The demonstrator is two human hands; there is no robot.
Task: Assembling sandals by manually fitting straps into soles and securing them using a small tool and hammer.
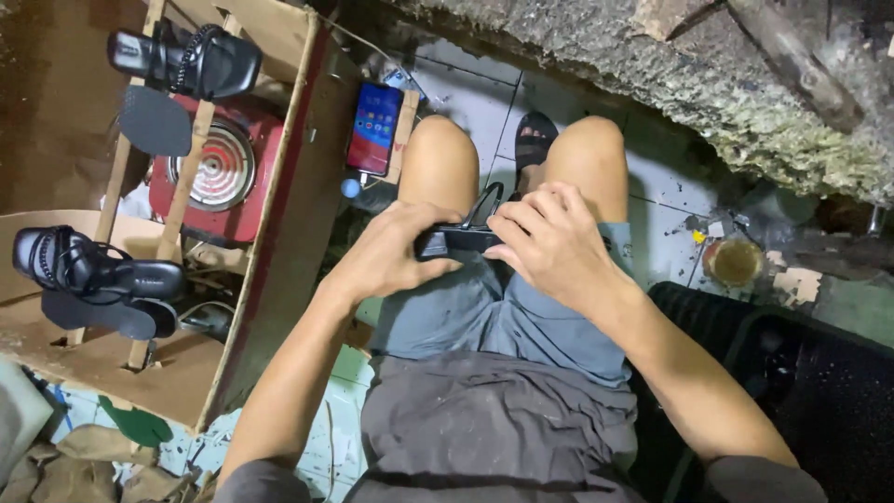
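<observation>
Black strappy sandal, lying flat across the lap above the knees, one thin strap looped upward.

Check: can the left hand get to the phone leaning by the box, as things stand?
Probably yes, but not right now. The phone stands just past the left knee, with nothing between it and the left hand. That hand is wrapped around the black sandal on the lap, as is the right hand, so it would have to let go.
</observation>
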